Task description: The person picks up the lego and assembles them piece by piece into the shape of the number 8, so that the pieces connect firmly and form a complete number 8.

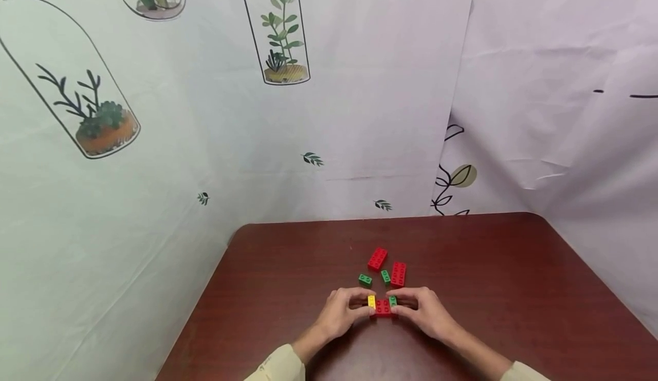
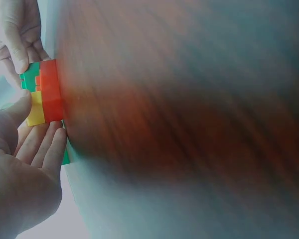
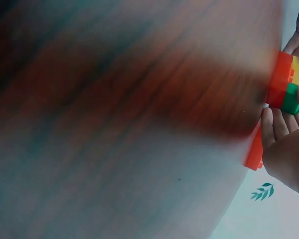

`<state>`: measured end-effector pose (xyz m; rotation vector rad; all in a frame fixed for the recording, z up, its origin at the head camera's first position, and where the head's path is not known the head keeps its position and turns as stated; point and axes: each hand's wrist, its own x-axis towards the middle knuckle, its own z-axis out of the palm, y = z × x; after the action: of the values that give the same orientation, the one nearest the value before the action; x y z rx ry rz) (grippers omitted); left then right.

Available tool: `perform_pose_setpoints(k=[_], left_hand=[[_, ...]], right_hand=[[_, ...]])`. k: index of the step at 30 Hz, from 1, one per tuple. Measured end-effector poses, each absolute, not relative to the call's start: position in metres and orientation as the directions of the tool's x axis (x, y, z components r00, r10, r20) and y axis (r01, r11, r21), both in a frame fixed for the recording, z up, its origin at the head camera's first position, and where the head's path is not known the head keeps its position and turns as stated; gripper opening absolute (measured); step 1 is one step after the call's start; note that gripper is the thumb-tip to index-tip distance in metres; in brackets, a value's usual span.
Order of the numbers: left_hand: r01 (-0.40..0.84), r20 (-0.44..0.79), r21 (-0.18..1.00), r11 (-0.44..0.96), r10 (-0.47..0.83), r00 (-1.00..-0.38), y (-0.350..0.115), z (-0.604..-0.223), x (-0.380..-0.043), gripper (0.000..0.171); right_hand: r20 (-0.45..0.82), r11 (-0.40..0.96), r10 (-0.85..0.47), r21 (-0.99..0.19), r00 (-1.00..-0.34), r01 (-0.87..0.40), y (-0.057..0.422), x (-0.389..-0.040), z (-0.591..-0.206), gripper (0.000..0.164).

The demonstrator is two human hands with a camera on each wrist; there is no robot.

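The left hand's [image 1: 340, 312] grip was clamped on a yellow brick [image 1: 371, 300], the right hand's [image 1: 428, 313] on a green brick [image 1: 393, 300]. Both stood at opposite ends of a red brick [image 1: 382, 308], which appeared to rest on the surface [image 1: 288, 267]. Two loose red bricks [image 1: 377, 259] and two loose green bricks [image 1: 365, 280] lay just beyond. The step in hand was judged to be seating the pair; full seating could not be confirmed. The next move appeared to call for even downward pressure, the red brick kept level.

Left grip [image 1: 340, 312] pinches yellow brick [image 1: 371, 301], right grip [image 1: 428, 312] green brick [image 1: 393, 300]
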<state>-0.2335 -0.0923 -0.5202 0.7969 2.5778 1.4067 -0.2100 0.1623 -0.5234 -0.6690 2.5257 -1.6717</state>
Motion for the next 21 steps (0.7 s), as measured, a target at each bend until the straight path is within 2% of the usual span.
perform_pose_setpoints(k=[9,16,21], left_hand=[[0.466,0.195,0.741,0.484,0.509,-0.839,-0.0895,-0.5205,-0.2339,0.032],[0.409,0.137,0.779,0.475,0.508,-0.850,-0.0895,-0.5224,-0.2357,0.032],[0.397,0.114,0.782,0.481,0.516,-0.849,-0.0918,-0.5213,-0.2370,0.036]], right_hand=[[0.251,0.350,-0.361,-0.856,-0.898,-0.380,0.1634,-0.2126,-0.5264,0.030],[0.193,0.351,-0.367,-0.877,-0.910,-0.328,0.1658,-0.2120,-0.5287,0.033],[0.207,0.374,-0.366,-0.860,-0.908,-0.347,0.1641,-0.2112,-0.5294,0.035]])
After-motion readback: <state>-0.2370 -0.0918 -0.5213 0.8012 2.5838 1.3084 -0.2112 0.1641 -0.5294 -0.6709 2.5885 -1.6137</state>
